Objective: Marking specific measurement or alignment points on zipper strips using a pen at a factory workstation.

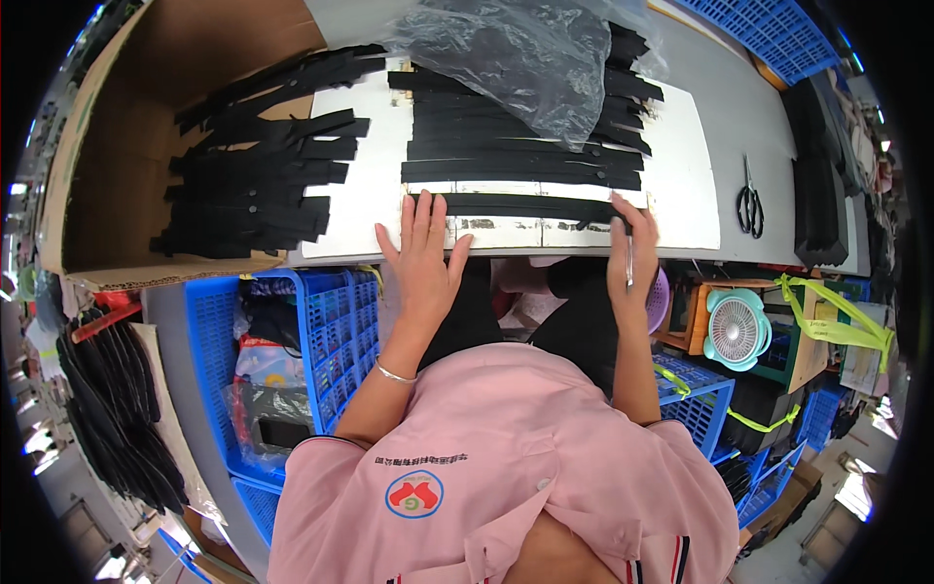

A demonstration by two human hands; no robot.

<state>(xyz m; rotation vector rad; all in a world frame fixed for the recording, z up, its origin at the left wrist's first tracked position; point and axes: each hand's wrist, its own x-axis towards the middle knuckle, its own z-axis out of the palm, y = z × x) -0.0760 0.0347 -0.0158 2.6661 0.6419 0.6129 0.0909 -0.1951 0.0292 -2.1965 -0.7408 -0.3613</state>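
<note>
- Black strip (525, 206): lies lengthwise along the near edge of the white board (691, 156), on worn pale tape patches, between the two hands.
- Left hand (423, 255): laid flat, palm down, fingers spread apart, at the strip's left end; it grips nothing; a thin bracelet circles the wrist.
- Right hand (630, 255): closed around a slim pen-like tool (628, 261), fingertips resting on the strip's right end.
- Stacked black strips (520, 146): rows just beyond the near strip, partly under a crumpled clear plastic bag (525, 54).
- Loose black strips (258, 165): piled to the left, spilling into an open cardboard box (107, 175).
- Scissors (749, 202): on the grey surface (739, 107), right of the board.
- Blue crates (331, 331) and a small teal fan (736, 328): below the surface edge.
</note>
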